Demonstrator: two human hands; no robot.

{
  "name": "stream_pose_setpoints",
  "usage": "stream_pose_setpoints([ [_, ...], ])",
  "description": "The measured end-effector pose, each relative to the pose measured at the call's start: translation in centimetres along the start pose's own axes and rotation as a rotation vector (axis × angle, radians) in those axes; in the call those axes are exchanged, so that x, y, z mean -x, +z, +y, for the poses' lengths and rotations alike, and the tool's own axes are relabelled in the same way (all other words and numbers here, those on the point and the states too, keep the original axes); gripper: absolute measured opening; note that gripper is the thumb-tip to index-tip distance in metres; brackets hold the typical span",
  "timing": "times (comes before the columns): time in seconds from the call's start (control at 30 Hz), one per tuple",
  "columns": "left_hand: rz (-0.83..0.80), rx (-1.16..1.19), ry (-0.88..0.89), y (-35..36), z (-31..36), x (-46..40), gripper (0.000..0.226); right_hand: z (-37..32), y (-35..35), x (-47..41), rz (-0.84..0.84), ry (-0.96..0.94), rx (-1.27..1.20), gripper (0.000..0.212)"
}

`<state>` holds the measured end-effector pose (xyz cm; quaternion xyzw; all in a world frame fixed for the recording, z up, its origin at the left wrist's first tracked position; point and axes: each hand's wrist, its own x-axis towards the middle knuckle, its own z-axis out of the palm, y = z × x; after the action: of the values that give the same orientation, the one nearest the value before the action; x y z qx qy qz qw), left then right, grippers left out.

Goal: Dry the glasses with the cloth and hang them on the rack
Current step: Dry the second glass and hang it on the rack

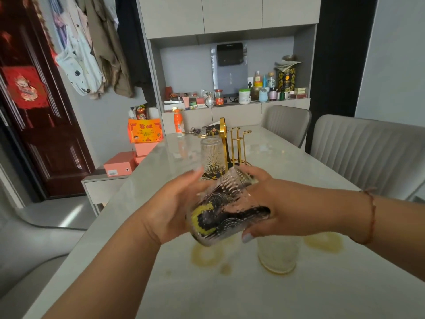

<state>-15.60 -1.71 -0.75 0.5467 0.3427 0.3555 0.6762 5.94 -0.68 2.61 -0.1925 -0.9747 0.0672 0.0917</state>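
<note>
A clear ribbed glass (pixel 232 192) is held tilted above the table between both hands, its mouth toward the lower left. A black and yellow cloth (pixel 207 218) is stuffed inside it. My right hand (pixel 264 199) grips the glass from the right, thumb underneath. My left hand (pixel 174 203) cups the mouth end where the cloth goes in, fingers reaching over the far side. Behind them stands the gold rack (pixel 238 143), with one patterned glass (pixel 212 155) hung upside down on it. Another glass (pixel 277 256) stands on the table below my right wrist.
The pale marble table (pixel 299 162) has yellowish wet rings (pixel 207 254) near its front. An orange bottle (pixel 179 123) and small clutter sit at its far end. Two grey chairs (pixel 368 148) line the right side, and orange boxes (pixel 145 132) are stacked at the left.
</note>
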Motion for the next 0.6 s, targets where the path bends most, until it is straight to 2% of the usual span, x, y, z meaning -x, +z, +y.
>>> stream_pose_setpoints([
  [0.07, 0.148, 0.051, -0.112, 0.1, -0.8, 0.5, 0.083, 0.4, 0.7, 0.0, 0.077, -0.064, 0.215, 0.033],
  [0.13, 0.253, 0.122, -0.131, 1.2, -1.3, 0.6, 0.074, 0.9, 1.4, -0.2, 0.116, -0.11, 0.462, 0.032],
  [0.23, 0.407, 0.123, 0.042, 2.5, -1.9, 0.3, 0.062, 0.6, 1.2, -0.8, 0.038, -0.081, 0.608, 0.052],
  [0.3, 0.464, 0.06, 0.19, 2.5, -2.0, -0.1, 0.052, 0.2, 0.9, -1.0, -0.036, 0.015, 0.581, 0.068],
  [0.37, 0.473, -0.024, 0.325, 2.4, -2.0, -0.3, 0.045, 0.3, 0.3, -1.0, -0.06, 0.088, 0.377, 0.077],
  [0.4, 0.471, -0.067, 0.384, 2.3, -2.2, -0.4, 0.046, 0.4, -0.1, -1.0, -0.057, 0.115, 0.136, 0.072],
  [0.47, 0.486, -0.187, 0.491, 2.1, -2.4, -0.5, 0.048, 0.5, -0.6, -0.7, -0.082, 0.111, -0.501, 0.058],
  [0.53, 0.498, -0.348, 0.621, 1.9, -2.7, -0.3, 0.046, 0.8, -0.1, -0.5, -0.126, 0.108, -1.015, 0.064],
  [0.57, 0.488, -0.421, 0.668, 1.9, -2.8, -0.2, 0.048, 0.9, 0.4, -0.4, -0.114, 0.102, -1.124, 0.068],
  [0.6, 0.476, -0.471, 0.686, 1.8, -2.8, 0.0, 0.051, 1.0, 0.9, -0.4, -0.075, 0.122, -1.125, 0.072],
])
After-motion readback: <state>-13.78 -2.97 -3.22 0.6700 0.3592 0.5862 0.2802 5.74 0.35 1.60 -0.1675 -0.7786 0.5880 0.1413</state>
